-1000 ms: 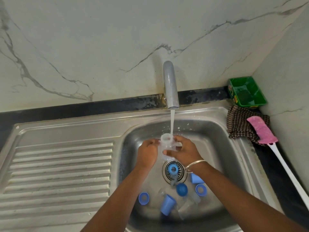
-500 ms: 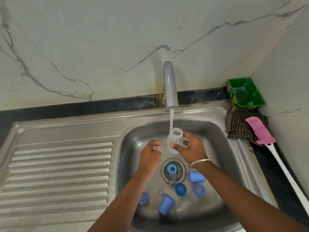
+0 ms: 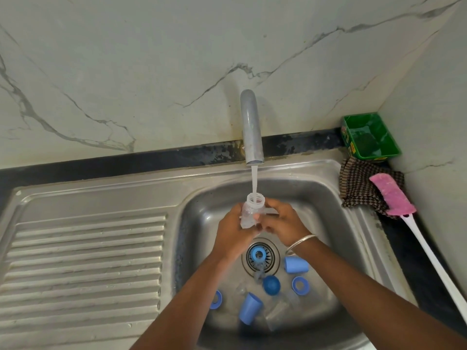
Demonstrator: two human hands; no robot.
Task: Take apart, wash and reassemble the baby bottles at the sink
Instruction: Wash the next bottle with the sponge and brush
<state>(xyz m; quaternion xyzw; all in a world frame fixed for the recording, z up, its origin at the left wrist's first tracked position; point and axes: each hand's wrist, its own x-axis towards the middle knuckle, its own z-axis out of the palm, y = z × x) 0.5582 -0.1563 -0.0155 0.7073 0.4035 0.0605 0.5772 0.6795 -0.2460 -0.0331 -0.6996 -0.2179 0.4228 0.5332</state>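
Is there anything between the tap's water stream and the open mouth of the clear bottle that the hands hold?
Nothing visible. The stream falls straight from the tap into the open neck of the clear bottle, gripped by the left hand and right hand.

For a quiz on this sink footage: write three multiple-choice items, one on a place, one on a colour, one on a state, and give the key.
1. Where does the pink brush lie?
A. on the drainboard
B. on the counter right of the sink
C. in the basin

2. What colour is the tub in the corner?
A. green
B. red
C. white

3. What is the tap doing?
A. shut off
B. dripping onto the drainboard
C. running into the bottle

Key: 1 B, the pink brush rests on the checked cloth right of the sink. 2 A, the tub is green. 3 C, the tap pours into the clear bottle, which the left hand and right hand both hold.
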